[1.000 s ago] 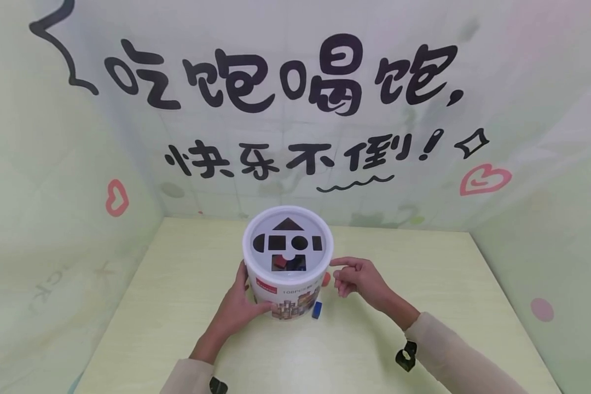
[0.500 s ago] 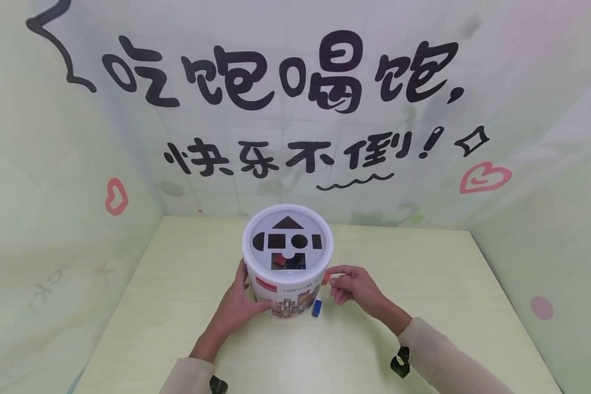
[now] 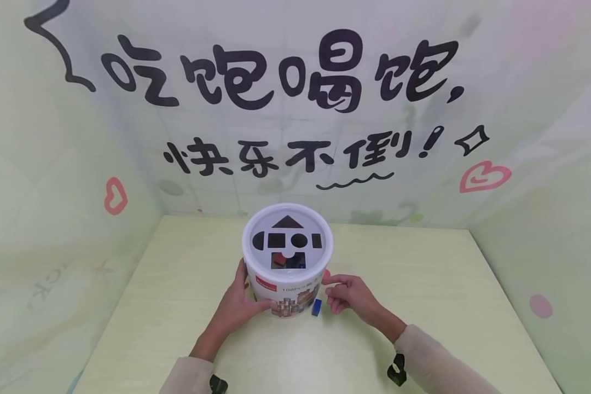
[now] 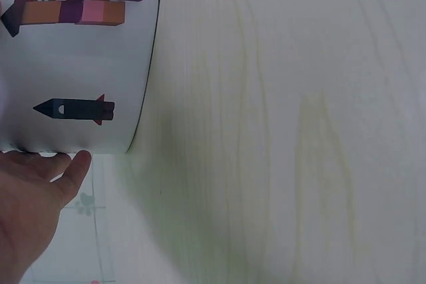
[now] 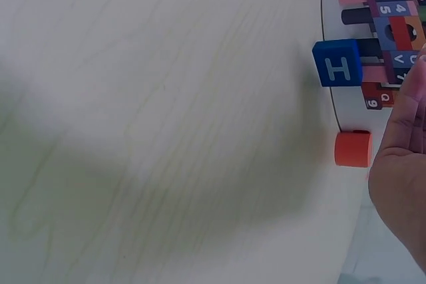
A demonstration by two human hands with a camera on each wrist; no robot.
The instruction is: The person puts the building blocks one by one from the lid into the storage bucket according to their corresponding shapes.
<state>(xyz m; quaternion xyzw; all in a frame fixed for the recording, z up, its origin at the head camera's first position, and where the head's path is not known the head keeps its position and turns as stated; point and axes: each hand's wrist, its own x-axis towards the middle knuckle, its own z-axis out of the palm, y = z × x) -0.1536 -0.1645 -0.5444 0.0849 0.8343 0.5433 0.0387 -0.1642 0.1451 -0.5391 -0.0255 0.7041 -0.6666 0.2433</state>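
A white lidded bucket of toy blocks stands upright on the table, shape holes cut in its lid. Round its left side curves my left hand, thumb on the printed front. In the left wrist view, part of that hand shows at the bucket's wall. My right hand is at the bucket's right side, index finger reaching to a red cylinder block and the other fingers bent. A blue block lies nearer me, with a letter H on its top in the right wrist view.
Through the lid's lowest hole, a red block shows inside. The pale wooden table is bounded by printed cloth walls at the back and sides. Black bands hang by the cuffs.
My right hand has moved slightly left and toward me, from beside the bucket's rim down to the red cylinder block. The left hand stays in place on the bucket.
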